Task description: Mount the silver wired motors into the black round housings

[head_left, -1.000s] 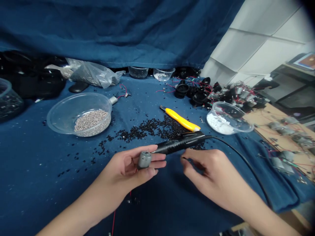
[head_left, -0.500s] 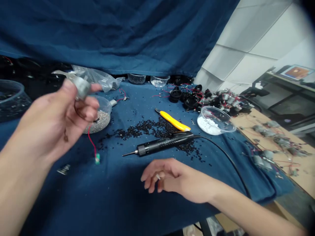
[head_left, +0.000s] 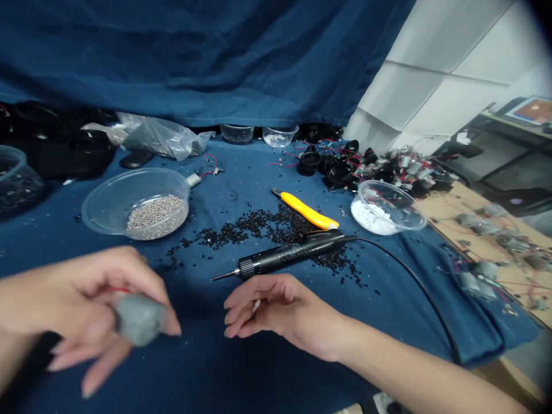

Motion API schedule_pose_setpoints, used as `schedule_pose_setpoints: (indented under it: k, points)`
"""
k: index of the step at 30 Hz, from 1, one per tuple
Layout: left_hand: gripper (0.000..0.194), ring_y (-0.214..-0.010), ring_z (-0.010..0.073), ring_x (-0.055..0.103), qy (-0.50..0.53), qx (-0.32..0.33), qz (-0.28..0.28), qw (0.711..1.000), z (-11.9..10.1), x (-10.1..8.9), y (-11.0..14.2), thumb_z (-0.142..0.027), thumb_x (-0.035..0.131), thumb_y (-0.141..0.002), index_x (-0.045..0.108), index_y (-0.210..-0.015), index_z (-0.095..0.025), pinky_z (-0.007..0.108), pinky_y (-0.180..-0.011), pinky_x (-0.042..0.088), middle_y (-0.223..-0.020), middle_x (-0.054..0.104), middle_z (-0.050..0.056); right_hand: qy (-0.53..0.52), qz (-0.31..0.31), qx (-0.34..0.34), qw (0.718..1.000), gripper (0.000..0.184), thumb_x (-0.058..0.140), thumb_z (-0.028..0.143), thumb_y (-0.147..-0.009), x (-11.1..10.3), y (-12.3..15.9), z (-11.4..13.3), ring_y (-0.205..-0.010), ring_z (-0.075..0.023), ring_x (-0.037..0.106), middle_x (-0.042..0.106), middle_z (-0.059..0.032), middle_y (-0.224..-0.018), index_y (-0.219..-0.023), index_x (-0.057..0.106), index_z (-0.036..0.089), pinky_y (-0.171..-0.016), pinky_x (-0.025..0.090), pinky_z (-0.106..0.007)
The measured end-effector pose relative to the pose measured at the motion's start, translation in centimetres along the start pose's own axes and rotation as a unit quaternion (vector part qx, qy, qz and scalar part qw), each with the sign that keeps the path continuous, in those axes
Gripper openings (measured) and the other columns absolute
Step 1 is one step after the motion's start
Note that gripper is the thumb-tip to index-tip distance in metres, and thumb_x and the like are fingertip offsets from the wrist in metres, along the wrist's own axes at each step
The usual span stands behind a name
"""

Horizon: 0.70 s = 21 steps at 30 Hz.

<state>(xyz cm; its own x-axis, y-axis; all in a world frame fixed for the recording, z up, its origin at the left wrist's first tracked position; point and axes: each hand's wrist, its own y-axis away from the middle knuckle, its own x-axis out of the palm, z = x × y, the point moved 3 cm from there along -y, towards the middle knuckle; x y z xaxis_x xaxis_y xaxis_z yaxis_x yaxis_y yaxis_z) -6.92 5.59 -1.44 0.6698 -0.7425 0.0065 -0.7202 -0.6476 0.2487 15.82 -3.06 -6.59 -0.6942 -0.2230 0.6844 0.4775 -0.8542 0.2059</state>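
L hand (head_left: 81,305) clamped on grey motor (head_left: 140,319) at lower left, R hand (head_left: 278,310) well apart at lower centre, loosely curled, white bit (head_left: 256,305) at fingers unclear, R nearer soldering iron (head_left: 280,259), long axis tip-left to cord-right just above.

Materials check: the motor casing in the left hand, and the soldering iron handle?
The motor casing looks like matte grey steel, though blur hides any detail. The soldering iron handle looks like black moulded plastic, with a soft sheen and ribbed grip; its tip shows bright metal.
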Motion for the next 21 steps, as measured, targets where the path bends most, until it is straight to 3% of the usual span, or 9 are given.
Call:
schedule_pose_setpoints:
  k: [1,2,5,10,15,18,21]
  points:
    - [0.022,-0.031,0.0034,0.058,0.023,-0.069,0.077,0.994,1.2,1.5,-0.2,-0.029,0.061,-0.079,0.075,-0.084,-0.012,0.003,-0.036,0.024,-0.044,0.062,-0.009,0.001,-0.003,0.007,1.000,0.036,0.064,0.005,-0.066,-0.3,0.0,0.1,-0.087,-0.0149,0.072,0.073,-0.0080,-0.091,-0.101,0.073,0.010,-0.083,0.055,-0.024]
    - [0.018,-0.039,0.0068,0.064,0.035,-0.119,0.113,0.986,2.0,2.7,-0.5,-0.018,0.065,-0.072,0.075,-0.087,-0.016,0.005,-0.037,0.033,-0.052,0.068,-0.008,0.002,-0.006,0.015,1.000,0.035,0.065,0.005,-0.067,-0.6,0.0,0.1,-0.088,-0.0152,0.072,0.073,-0.0084,-0.092,-0.102,0.073,0.010,-0.084,0.055,-0.025]
    - [0.034,-0.051,0.0100,0.066,0.048,-0.193,0.101,0.975,2.8,5.2,-2.1,-0.005,0.066,-0.065,0.076,-0.091,-0.025,0.011,-0.044,0.046,-0.062,0.072,-0.007,0.016,-0.019,0.027,0.999,0.028,0.069,0.007,-0.073,-1.1,0.3,0.3,-0.087,-0.0138,0.071,0.072,-0.0076,-0.092,-0.100,0.072,0.010,-0.084,0.055,-0.025]
    - [0.014,-0.054,0.0076,0.050,-0.023,-0.147,0.052,0.987,1.9,5.8,-3.5,-0.017,0.074,-0.069,0.071,-0.083,-0.019,0.015,-0.051,0.042,-0.062,0.058,-0.006,0.062,-0.039,0.040,0.996,0.013,0.060,0.012,-0.091,-1.2,1.0,0.7,-0.086,-0.0117,0.071,0.072,-0.0065,-0.090,-0.100,0.069,0.010,-0.080,0.054,-0.022]
    - [0.017,-0.058,0.0108,0.050,-0.067,-0.121,-0.034,0.990,1.6,5.0,-3.6,-0.028,0.078,-0.066,0.072,-0.081,-0.021,0.018,-0.053,0.037,-0.065,0.065,-0.003,0.083,-0.005,0.080,0.993,0.033,0.055,0.007,-0.084,-0.7,1.4,1.0,-0.108,-0.0170,0.068,0.070,-0.0132,-0.113,-0.115,0.067,0.009,-0.096,0.050,-0.028]
    - [0.017,-0.058,0.0130,0.054,-0.093,-0.098,-0.036,0.990,1.8,5.3,-3.5,-0.035,0.075,-0.069,0.072,-0.080,-0.022,0.020,-0.053,0.039,-0.064,0.066,-0.002,0.076,0.006,0.113,0.991,0.040,0.052,0.006,-0.079,-0.4,1.6,1.1,-0.114,-0.0186,0.066,0.069,-0.0141,-0.116,-0.115,0.069,0.008,-0.100,0.049,-0.029]
    - [0.015,-0.055,0.0141,0.055,-0.145,-0.047,-0.047,0.987,2.1,5.4,-3.3,-0.038,0.073,-0.070,0.071,-0.075,-0.023,0.021,-0.049,0.038,-0.062,0.065,-0.002,0.070,0.000,0.106,0.992,0.033,0.053,0.010,-0.081,-0.2,1.7,1.2,-0.109,-0.0181,0.068,0.070,-0.0144,-0.112,-0.110,0.070,0.008,-0.097,0.050,-0.028]
